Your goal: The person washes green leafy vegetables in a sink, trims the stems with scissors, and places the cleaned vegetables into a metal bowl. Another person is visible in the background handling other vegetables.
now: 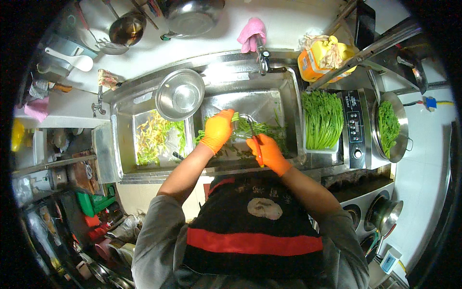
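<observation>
My left hand (218, 130), in an orange glove, grips a bunch of leafy green stalks (235, 117) over the right basin of a steel sink (234, 94). My right hand (270, 151), gloved alike, is closed around a red-handled pair of scissors (258, 148), whose metal blades point up and left beside the stalks. Cut greens (265, 130) lie in the basin under and between my hands. A steel colander or bowl (180, 94) rests over the divider between the basins. Yellowed and green leaves (155, 135) lie in the left basin.
A white tub of upright greens (322, 121) stands right of the sink, beside an induction cooker (355, 130) and a steel pan with more greens (388, 128). The faucet (264, 59), draped with a pink cloth (252, 35), reaches over the back edge. A yellow-orange jug (323, 59) stands behind right.
</observation>
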Demonstrator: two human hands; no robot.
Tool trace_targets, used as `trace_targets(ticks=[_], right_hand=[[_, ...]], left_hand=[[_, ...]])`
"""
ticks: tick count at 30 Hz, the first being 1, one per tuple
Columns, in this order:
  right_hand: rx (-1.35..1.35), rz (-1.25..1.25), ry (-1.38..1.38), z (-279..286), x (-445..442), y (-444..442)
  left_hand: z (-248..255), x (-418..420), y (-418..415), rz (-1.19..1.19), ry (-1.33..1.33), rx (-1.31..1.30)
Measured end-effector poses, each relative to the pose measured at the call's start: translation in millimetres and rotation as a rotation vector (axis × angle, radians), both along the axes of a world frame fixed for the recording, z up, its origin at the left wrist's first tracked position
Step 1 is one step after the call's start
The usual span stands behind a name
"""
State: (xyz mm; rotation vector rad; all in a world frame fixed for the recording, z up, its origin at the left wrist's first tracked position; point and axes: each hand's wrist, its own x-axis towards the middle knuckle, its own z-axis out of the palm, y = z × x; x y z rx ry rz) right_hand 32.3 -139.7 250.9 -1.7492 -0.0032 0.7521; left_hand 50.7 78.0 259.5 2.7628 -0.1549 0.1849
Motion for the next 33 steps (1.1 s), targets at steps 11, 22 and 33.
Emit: trace_targets(ticks=[11,22,33], right_hand=[[0.448,0.153,-0.233,58.3,83.0,-83.0],[1.459,-0.548,0.354,225.0,288.8,23.2],[1.815,0.543,3.563,306.8,427.5,103.1]], left_hand=[[95.0,4.3,-0.2,-0.165,-0.018,-0.946],[71.8,-4.2,-8.1,-0.095,-0.076,-0.603],[68.2,-42.8,2.2,0.073,-0.047,-0.598]])
